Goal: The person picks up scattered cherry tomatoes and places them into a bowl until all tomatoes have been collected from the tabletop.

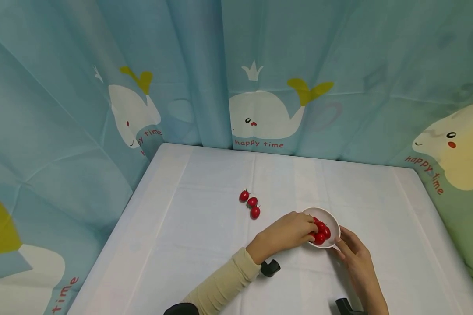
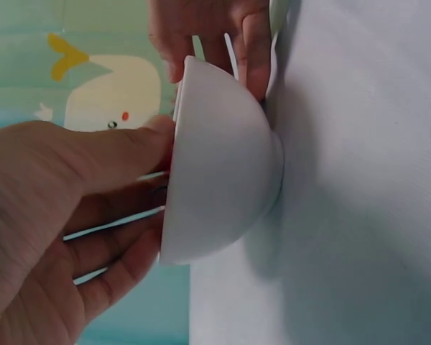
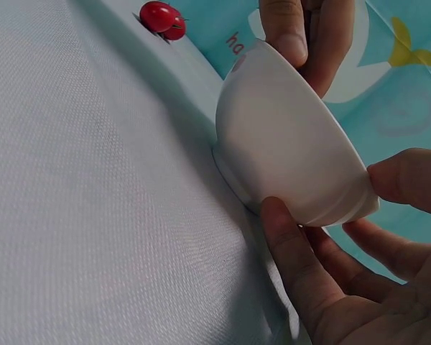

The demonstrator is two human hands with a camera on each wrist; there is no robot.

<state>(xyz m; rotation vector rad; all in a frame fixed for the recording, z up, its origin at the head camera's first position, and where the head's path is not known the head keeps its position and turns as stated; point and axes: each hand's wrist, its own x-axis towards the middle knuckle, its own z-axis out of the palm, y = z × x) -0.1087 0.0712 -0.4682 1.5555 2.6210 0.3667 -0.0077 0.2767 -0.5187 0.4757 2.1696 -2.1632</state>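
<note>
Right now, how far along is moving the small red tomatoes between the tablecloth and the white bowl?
Several tomatoes sit in the white bowl. The left hand reaches in, fingers on them; the right hand steadies the rim. Three red tomatoes lie on the white tablecloth.

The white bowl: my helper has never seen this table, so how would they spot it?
On the white table, look near the front right, between the two hands. The white bowl holds red cherry tomatoes; three others lie loose on the cloth.
</note>
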